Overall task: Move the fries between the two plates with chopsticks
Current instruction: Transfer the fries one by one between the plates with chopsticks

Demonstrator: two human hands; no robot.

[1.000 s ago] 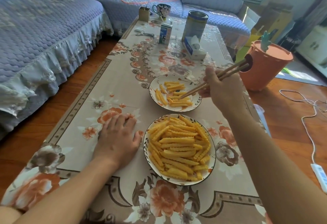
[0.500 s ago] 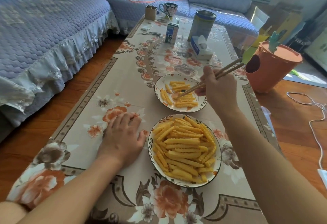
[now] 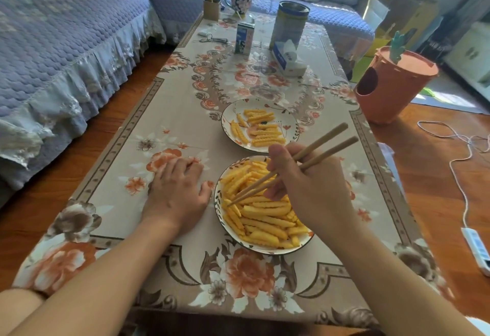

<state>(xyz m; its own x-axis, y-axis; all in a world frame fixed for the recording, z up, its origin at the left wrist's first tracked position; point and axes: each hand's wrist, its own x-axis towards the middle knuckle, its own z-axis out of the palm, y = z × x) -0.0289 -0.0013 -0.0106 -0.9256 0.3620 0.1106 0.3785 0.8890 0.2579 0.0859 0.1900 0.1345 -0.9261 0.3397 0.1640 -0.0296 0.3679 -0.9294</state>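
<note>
Two patterned plates stand on the floral tablecloth. The near plate [image 3: 218, 212] is heaped with crinkle-cut fries [image 3: 265, 219]. The far plate [image 3: 228, 115] holds a smaller layer of fries [image 3: 262, 130]. My right hand [image 3: 313, 190] grips a pair of wooden chopsticks [image 3: 318, 150] over the near plate; their tips reach down to the fries at its left side. Whether a fry is pinched between the tips I cannot tell. My left hand [image 3: 176, 192] rests flat on the cloth just left of the near plate, fingers straight.
At the table's far end stand a tissue box [image 3: 287, 60], a tall tin [image 3: 290, 24], a small carton [image 3: 245, 34], a mug [image 3: 238, 1] and scissors [image 3: 212, 40]. An orange bin [image 3: 389, 89] stands on the floor right of the table, with a cable and power strip [image 3: 477, 251] nearby. A sofa lies left.
My right hand has brought the chopsticks back from the far plate to the near plate, tips now lowered onto its fries. The left hand has stayed flat on the cloth.
</note>
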